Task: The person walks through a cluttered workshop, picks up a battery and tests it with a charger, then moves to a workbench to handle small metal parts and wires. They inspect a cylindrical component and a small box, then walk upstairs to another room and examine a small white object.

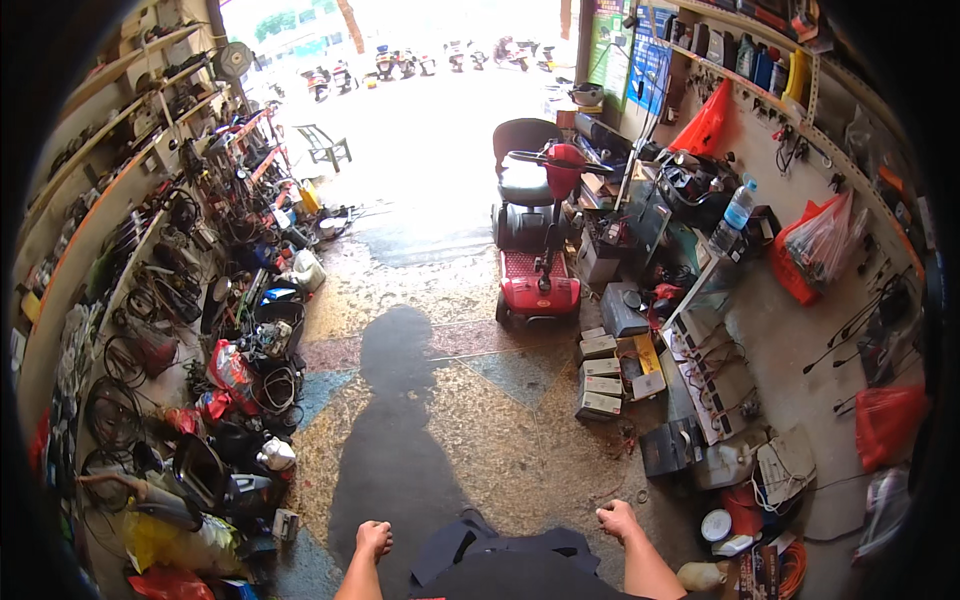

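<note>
Head view: both bare hands reach up from the lower edge, well apart. At 7 o'clock the left hand (375,540) is curled into a loose fist; at 5 o'clock the right hand (618,520) is likewise drawn in narrow, its fingers bent toward the palm. Whether either fist encloses something small, I cannot tell. Between them at 6 o'clock is the front of a dark garment (500,572), the item nearest to the left hand. Nearest to the right hand is a thin ring (643,496), lying on the patterned floor (490,430) at 5 o'clock; a cream container (703,575) sits just outside the right forearm, between 4 and 5 o'clock.

A person's shadow (395,440) stretches over the floor at 7 o'clock. Close to centre, at 1 o'clock, stands a red mobility scooter (540,292) with a dark seat. Small cartons (601,385) are stacked at 4 o'clock, and a round white lid (716,525) lies between 4 and 5 o'clock. A clear plastic water bottle (740,205) with a blue cap stands at 2 o'clock, while a red plastic bag (797,270) hangs on the wall at 3 o'clock.

Toward 8 o'clock, a white jug (276,455) rests among piled parts, with a yellow plastic bag (160,540) lower down and black cable coils (112,408) farther out. A green chair (325,148) stands between 10 and 11 o'clock; parked motorbikes (400,63) line up outside near 12 o'clock.
</note>
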A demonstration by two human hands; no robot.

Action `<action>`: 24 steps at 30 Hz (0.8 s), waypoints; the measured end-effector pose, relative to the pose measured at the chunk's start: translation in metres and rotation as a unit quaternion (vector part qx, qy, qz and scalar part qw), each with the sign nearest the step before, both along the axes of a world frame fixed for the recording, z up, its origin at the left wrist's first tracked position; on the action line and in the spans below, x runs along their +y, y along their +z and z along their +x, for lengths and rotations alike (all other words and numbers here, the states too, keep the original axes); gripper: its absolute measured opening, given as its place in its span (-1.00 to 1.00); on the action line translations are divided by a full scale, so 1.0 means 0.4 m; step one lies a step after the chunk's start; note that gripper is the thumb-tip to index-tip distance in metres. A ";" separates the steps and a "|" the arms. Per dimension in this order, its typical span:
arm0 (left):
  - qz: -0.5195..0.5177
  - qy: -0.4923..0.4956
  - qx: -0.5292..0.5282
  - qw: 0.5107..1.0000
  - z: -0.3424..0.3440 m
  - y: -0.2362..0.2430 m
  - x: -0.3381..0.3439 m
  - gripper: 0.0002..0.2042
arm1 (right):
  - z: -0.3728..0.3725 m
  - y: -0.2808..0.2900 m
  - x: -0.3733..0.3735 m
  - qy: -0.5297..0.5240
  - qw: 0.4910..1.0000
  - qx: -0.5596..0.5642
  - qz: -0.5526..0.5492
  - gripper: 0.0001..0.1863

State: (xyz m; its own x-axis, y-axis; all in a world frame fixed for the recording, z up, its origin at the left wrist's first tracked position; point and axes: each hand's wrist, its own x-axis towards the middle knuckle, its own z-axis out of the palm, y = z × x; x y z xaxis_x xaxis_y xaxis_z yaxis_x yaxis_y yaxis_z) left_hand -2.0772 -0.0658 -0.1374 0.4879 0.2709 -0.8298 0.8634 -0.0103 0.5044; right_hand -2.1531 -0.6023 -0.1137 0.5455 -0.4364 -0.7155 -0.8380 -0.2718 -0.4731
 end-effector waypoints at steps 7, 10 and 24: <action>0.030 0.005 -0.062 0.998 0.178 0.073 0.074 -0.78 | 0.095 -0.050 0.087 0.101 0.993 0.042 -0.042 -0.69; 0.048 0.021 -0.046 0.998 0.187 0.067 0.100 -0.79 | 0.152 -0.053 0.096 0.060 0.993 0.105 -0.014 -0.65; 0.084 0.145 0.028 0.986 0.414 0.075 0.122 -0.82 | 0.903 -0.112 0.155 0.212 0.977 0.035 0.011 -0.78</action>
State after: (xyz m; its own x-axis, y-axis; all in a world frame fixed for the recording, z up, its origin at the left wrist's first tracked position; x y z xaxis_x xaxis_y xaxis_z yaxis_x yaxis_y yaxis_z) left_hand -1.9118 -0.0171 -0.1075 0.3250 0.5280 -0.7846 0.8689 0.1608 0.4681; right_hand -1.7919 -0.5405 -0.1587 0.6229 -0.1664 -0.7644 -0.6832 -0.5918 -0.4278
